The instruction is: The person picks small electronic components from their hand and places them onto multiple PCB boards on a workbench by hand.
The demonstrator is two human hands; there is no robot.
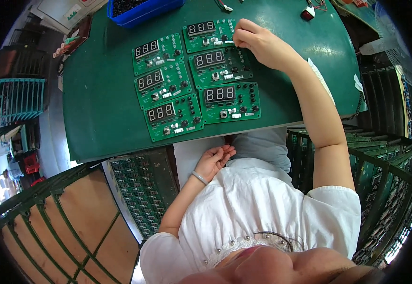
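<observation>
Six-button-style green circuit boards with three-digit displays lie in two columns: the far right board [201, 42], middle right board [203, 73], near right board [213, 113], far left board [142, 59], middle left board [146, 97] and near left board [151, 130]. Black round caps dot the two near boards and part of the middle right one. My right hand [258, 42] is pinched at the right end of the far right board; whatever its fingertips hold is hidden. Down at my lap, my left hand [214, 163] is loosely curled, palm up, its contents unclear.
A blue bin [137, 16] of small black parts stands at the far edge of the green table [101, 118]. A red switch with wires [308, 13] lies far right. Racks of circuit boards [137, 189] flank me, and a brown panel [87, 213] stands left.
</observation>
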